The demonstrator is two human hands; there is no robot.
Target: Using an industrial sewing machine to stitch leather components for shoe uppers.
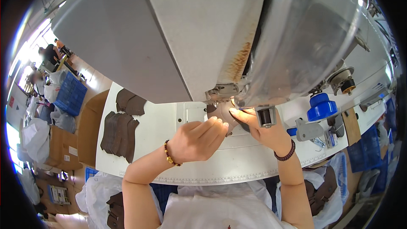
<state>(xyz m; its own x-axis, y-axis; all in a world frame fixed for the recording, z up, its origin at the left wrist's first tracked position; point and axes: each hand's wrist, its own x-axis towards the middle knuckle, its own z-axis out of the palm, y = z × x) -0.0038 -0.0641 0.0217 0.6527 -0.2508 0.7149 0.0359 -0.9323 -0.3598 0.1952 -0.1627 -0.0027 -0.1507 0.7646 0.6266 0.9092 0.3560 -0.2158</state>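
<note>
A sewing machine (pixel 165 29) with a large grey-white head fills the upper view. Beneath its needle area lies a brown flat piece (pixel 219 111), looking like cut leather, partly hidden by the machine and my hands. My right hand (pixel 266 130) grips this piece's right side, thumb stretched along its top; its other fingers are mostly hidden. Just in front of the piece, my left hand (pixel 199 141) is raised, its fingers curled and pressed together. Whatever its fingertips hold, if anything, cannot be made out.
Stacked dark brown pieces (pixel 118 135) lie on the white table (pixel 161 165) at left, with another small pile (pixel 129 102) behind them. A blue knob (pixel 321 107) stands at right. Below the table, plastic bags (pixel 99 193) hold brown pieces. Cardboard boxes (pixel 63 148) and blue crates (pixel 71 94) stand left.
</note>
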